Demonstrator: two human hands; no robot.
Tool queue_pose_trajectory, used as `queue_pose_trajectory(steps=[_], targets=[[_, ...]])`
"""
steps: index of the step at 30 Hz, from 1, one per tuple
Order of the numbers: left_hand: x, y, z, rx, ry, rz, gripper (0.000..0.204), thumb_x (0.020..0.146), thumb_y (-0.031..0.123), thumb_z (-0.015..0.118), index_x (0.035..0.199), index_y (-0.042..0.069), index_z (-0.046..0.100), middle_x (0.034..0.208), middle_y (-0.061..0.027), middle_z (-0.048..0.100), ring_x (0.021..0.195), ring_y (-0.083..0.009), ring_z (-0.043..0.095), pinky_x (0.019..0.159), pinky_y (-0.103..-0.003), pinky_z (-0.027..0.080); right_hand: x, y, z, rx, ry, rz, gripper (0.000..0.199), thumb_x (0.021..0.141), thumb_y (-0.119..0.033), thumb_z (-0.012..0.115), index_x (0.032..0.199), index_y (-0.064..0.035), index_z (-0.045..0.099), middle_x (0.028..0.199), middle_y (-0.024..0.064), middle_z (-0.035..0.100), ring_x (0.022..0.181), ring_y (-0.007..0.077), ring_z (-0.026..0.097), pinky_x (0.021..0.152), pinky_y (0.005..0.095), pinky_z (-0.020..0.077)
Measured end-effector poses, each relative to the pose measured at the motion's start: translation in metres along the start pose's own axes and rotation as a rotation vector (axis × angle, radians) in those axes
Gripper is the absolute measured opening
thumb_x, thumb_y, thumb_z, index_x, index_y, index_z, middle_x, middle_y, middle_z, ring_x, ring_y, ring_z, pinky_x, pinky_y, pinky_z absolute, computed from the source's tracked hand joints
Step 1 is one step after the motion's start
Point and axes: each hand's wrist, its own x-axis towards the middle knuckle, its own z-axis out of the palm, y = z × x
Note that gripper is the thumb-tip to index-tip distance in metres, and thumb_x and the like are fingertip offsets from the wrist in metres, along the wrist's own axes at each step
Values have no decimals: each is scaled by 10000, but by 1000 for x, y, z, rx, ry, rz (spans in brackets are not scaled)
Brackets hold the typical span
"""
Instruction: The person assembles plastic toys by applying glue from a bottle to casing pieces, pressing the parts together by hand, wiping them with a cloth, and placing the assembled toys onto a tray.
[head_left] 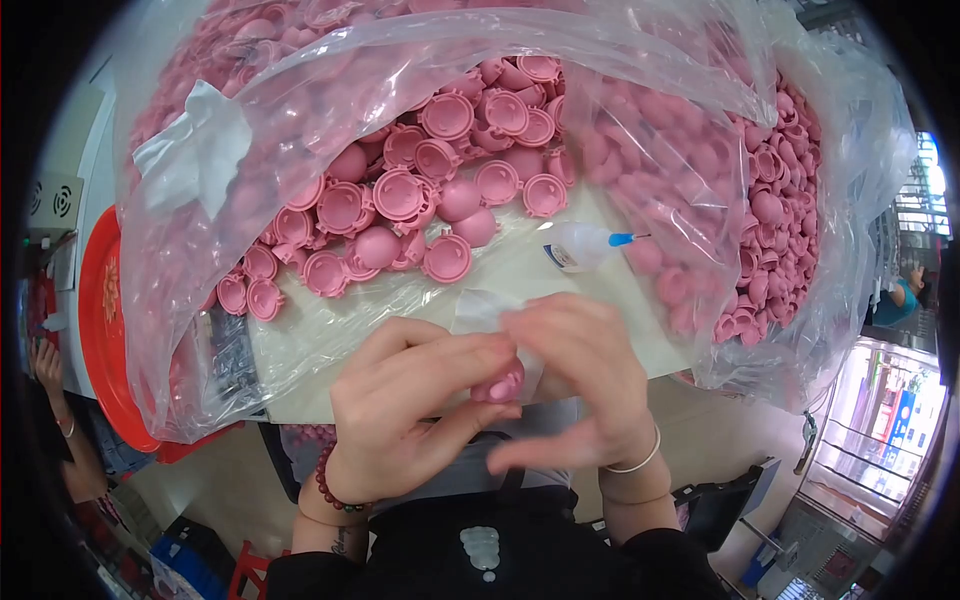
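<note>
My left hand [415,410] pinches a small pink plastic part [498,385] between thumb and fingers, near the front edge of the table. Close beside it is my right hand [580,375], its thumb spread away from the fingers and the fingertips over the part. A white tissue or cloth [482,308] shows behind and between the hands; whether the right fingertips touch it is hidden. Beyond the hands lies a heap of pink round shells [400,195], some cup side up, others dome up. A clear squeeze bottle with a blue tip [585,246] lies on its side.
Large clear plastic bags [660,140] full of pink parts surround the pale tabletop [620,330]. A scrap of white paper [195,148] rests on the left bag. To the left stands a red tray [105,330]. Another person's arm [75,440] shows at the far left.
</note>
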Motion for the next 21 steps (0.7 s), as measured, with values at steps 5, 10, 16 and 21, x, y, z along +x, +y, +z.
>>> queue_pose_trajectory(steps=[5, 10, 16, 21], targets=[[-2, 4, 2, 72, -9, 5, 387, 511, 44, 746, 886, 54, 650, 760, -29, 646, 660, -178, 532, 581, -257, 440, 2, 5, 4, 21, -81, -52, 578, 520, -309, 774, 978, -8, 591, 898, 79, 599, 815, 246, 556, 703, 319, 447], [-2, 5, 3, 89, 5, 13, 379, 506, 50, 747, 873, 57, 652, 743, -19, 644, 658, -174, 534, 580, -255, 440, 2, 7, 6, 52, -64, -60, 565, 518, -310, 777, 965, -14, 597, 878, 74, 606, 798, 243, 558, 696, 313, 445], [-1, 3, 2, 83, 2, 14, 378, 507, 58, 748, 872, 52, 653, 730, -13, 637, 646, -174, 529, 576, -258, 438, 0, 9, 10, 51, -48, -66, 567, 520, -324, 778, 958, -12, 597, 872, 77, 612, 803, 240, 561, 696, 312, 444], [-1, -5, -2, 49, -54, 31, 355, 582, 192, 766, 874, 38, 634, 767, -59, 613, 655, -178, 532, 561, -256, 434, -2, 8, 8, 0, -6, -96, 612, 522, -393, 775, 954, -1, 592, 893, 97, 605, 832, 248, 554, 713, 320, 435]])
